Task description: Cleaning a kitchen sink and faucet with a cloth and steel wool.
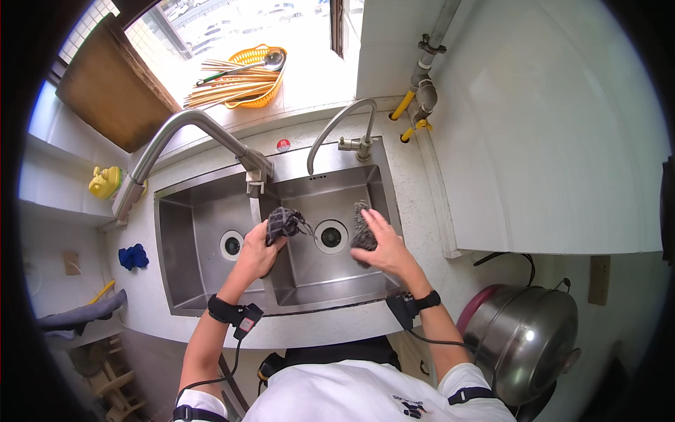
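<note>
My left hand grips a bunched dark grey checked cloth above the divider of the double stainless steel sink. Loose strands of that cloth hang toward the right basin. On the right, my right hand has its fingers and thumb spread over a fuzzy grey cloth, which it holds near the right basin's side wall. Part of this second cloth is hidden by my fingers. Below, the round drain of the right basin is in sight.
A large faucet arches over the left basin; a slimmer faucet stands behind the right one. A blue cloth lies left of the sink. An orange basket with chopsticks and a ladle sits by the window. A metal pot is at right.
</note>
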A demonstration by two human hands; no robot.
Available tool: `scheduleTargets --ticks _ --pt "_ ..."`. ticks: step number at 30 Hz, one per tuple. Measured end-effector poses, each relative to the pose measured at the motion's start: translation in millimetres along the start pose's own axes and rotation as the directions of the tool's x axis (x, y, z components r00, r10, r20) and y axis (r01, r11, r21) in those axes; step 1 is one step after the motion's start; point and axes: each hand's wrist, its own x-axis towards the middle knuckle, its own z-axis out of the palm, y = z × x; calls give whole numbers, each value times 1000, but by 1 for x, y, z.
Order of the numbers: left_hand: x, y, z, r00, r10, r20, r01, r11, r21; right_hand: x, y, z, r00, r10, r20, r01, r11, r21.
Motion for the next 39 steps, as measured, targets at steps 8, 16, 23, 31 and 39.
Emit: scheduleTargets --ticks 8,16,23,31,39 --pt "-4 53 14 922 50 383 109 918 -381 2 -17 32 942 -296 158 60 614 787" --pt "22 13 40 937 130 324 -49 968 -247 -3 19 20 991 25 -133 76 708 702" --pt "40 -4 54 999 -44 5 43 950 -310 29 25 -16 937 -318 -146 349 863 364" --pt "41 -30 65 976 -33 -216 -27 964 -266 96 -21 35 1000 -28 0 8 265 964" --pt "-5 -57 65 968 -250 14 243 924 -296 213 -36 117 788 -605 -111 517 749 -414"
